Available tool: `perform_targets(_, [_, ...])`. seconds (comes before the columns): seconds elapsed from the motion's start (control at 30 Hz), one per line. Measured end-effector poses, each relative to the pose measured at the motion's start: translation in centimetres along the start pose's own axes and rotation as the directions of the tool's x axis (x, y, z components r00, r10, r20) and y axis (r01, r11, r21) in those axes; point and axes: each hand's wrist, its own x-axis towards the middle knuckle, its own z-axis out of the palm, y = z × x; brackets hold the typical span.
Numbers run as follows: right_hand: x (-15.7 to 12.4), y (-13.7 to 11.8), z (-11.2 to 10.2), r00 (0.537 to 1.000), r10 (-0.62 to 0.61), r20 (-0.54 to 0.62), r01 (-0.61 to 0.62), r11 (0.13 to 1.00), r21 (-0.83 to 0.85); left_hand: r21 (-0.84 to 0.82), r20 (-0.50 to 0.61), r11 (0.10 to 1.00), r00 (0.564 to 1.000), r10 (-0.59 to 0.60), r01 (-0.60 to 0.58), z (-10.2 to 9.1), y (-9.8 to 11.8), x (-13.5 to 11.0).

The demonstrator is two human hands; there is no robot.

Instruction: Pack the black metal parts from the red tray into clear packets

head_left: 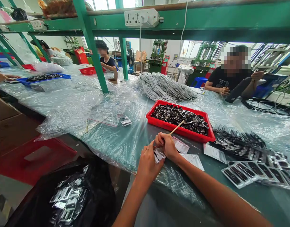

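Observation:
My left hand (149,159) is closed around a small clear-and-black plastic sheet (158,155) at the table's front edge. My right hand (167,145) grips a thin wooden stick (177,127), its upper end pointing up and away toward the red tray. The fingers of both hands meet over the sheet, and the stick's lower end is hidden in my right fist. Flat pale sheets (193,160) with small dark marks lie under and beside my right wrist. Just beyond my hands, the red tray (180,130) is heaped with small black shiny pieces (180,116).
Stacked black-windowed sheets (240,172) and a row of black strips (239,142) lie right. A coil of grey cable (163,86) sits behind the tray. A green post (92,47) rises from the table. A black bag (97,189) of silvery scraps stands lower left. Co-workers sit across.

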Motion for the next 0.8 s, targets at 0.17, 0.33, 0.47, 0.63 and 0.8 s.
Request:
perform_targets(0.17, [-0.3,-0.1,0.5,0.999,-0.02,-0.026,0.018,0.996,-0.086,-0.022,-0.031,1.0,1.0,0.002,-0.003,-0.1,-0.2,-0.1])
perform_targets(0.33, [-0.4,0.4,0.1,0.999,-0.036,-0.022,0.035,0.997,-0.071,-0.057,-0.016,0.998,1.0,-0.023,0.022,-0.4,0.0,0.1])
perform_targets(0.47, [-0.1,0.7,0.1,0.999,0.016,0.036,-0.01,0.986,-0.165,-0.081,0.003,0.997,1.0,-0.019,0.019,-0.7,0.0,0.2])
perform_targets(0.63, [-0.9,-0.4,-0.1,0.99,0.124,0.072,-0.104,0.967,-0.232,-0.079,-0.015,0.996,0.999,-0.047,0.046,-0.7,0.0,0.1])
perform_targets(0.8, [-1.2,-1.8,-0.9,0.928,0.334,0.163,-0.295,0.929,-0.225,-0.087,0.001,0.991,0.995,-0.097,0.097,-0.7,-0.2,0.3])
